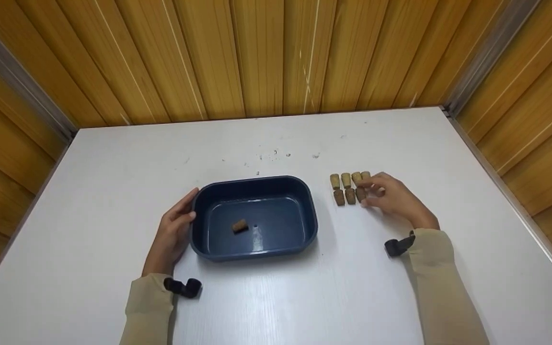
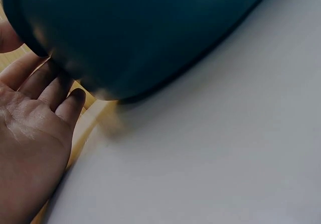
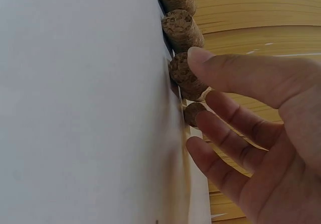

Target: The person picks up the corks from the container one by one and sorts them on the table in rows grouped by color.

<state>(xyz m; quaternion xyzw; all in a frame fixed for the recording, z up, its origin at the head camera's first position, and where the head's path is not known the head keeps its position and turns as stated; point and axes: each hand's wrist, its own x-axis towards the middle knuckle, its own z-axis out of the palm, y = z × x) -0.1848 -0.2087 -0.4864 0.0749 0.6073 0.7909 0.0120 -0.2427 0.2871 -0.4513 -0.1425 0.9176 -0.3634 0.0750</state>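
My left hand (image 1: pixel 173 232) lies along the left outer wall of a dark blue plastic basin (image 1: pixel 254 254), fingers extended against it and thumb near the rim. The left wrist view shows the palm and fingers by the basin's side. Inside the basin a brown cork (image 1: pixel 240 226) lies on its side. My right hand (image 1: pixel 391 196) pinches the right-end dark cork (image 3: pixel 183 73) of the front row between thumb and index finger. Beside it lie two more dark corks, one of them the middle cork (image 1: pixel 350 196). Behind them is a row of several lighter corks (image 1: pixel 346 180), partly covered by the right fingers.
A white table (image 1: pixel 266 306) carries everything, with small dark marks (image 1: pixel 276 153) on its surface toward the back. Yellow-brown slatted panels (image 1: pixel 257 57) rise behind and at both sides. Black wrist-camera mounts (image 1: pixel 187 287) stick out from both sleeves.
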